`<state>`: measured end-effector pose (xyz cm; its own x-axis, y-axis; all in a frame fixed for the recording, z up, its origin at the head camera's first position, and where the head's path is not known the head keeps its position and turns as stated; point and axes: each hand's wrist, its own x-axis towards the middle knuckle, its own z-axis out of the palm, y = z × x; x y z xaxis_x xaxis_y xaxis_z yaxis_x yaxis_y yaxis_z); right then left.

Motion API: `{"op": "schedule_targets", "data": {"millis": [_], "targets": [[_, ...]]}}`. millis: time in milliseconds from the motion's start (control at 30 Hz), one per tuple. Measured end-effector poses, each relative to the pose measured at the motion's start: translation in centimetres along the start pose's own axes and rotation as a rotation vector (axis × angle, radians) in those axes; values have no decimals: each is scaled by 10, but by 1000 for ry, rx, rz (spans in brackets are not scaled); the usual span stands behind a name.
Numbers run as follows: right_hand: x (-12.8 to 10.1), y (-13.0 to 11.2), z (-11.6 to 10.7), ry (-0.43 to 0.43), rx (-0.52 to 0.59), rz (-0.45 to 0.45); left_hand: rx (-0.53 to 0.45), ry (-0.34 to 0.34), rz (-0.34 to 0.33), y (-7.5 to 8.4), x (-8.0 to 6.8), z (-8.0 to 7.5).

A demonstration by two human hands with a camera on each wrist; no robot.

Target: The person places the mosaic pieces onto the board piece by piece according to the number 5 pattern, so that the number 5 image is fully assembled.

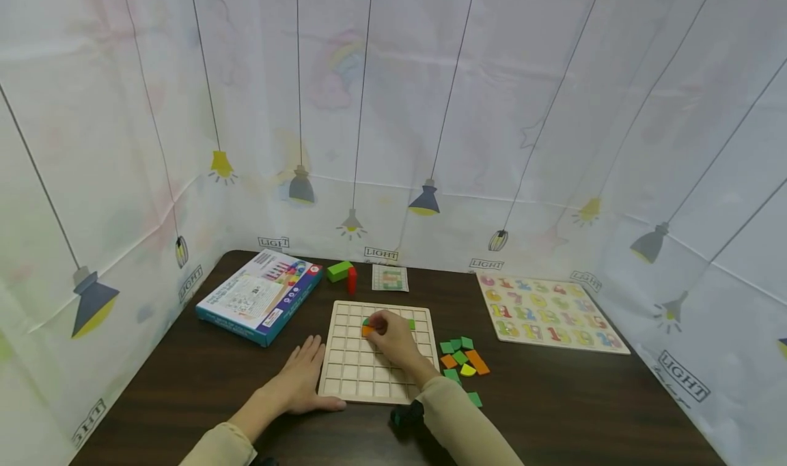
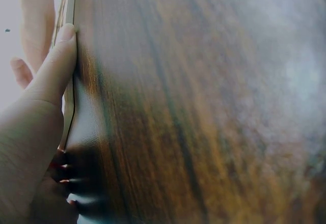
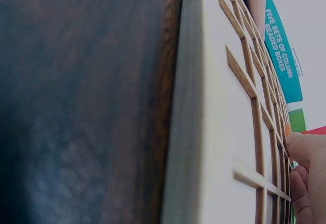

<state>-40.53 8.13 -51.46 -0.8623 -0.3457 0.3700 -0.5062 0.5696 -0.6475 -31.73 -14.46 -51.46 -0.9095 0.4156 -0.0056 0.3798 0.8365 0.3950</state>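
Note:
A wooden grid board (image 1: pixel 356 389) lies flat on the dark table. My right hand (image 1: pixel 396 339) is over its upper part and pinches a small orange block (image 1: pixel 367 331) at the grid. Green pieces (image 1: pixel 412 324) show on the board beside that hand, partly covered by it. In the right wrist view the fingertips (image 3: pixel 300 145) meet the orange block at the far side of the grid. My left hand (image 1: pixel 300 382) lies with straight fingers along the board's left edge, its thumb (image 2: pixel 56 63) reaching the near edge.
Loose green, orange and yellow pieces (image 1: pixel 460 358) lie right of the board. Behind it are a pattern card (image 1: pixel 390 278), a green block (image 1: pixel 339 270) and a red block (image 1: pixel 352 280). A blue-sided box (image 1: pixel 258 298) stands back left, a number puzzle (image 1: pixel 547 312) back right.

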Motion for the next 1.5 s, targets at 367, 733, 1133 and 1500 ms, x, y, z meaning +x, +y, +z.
{"op": "schedule_targets", "data": {"millis": [367,733,1133,1500], "targets": [[-6,3,-13,29,18,-9,0,-18,11,10,4,-1],[-23,-1,-41,57,205,85,-7,-20,-5,11,2,-2],[-49,13,-79,109,410,190,-21,-15,-26,7,-2,-3],[-88,27,-126,190,369,197,-21,-7,-16,7,-1,-2]]}}
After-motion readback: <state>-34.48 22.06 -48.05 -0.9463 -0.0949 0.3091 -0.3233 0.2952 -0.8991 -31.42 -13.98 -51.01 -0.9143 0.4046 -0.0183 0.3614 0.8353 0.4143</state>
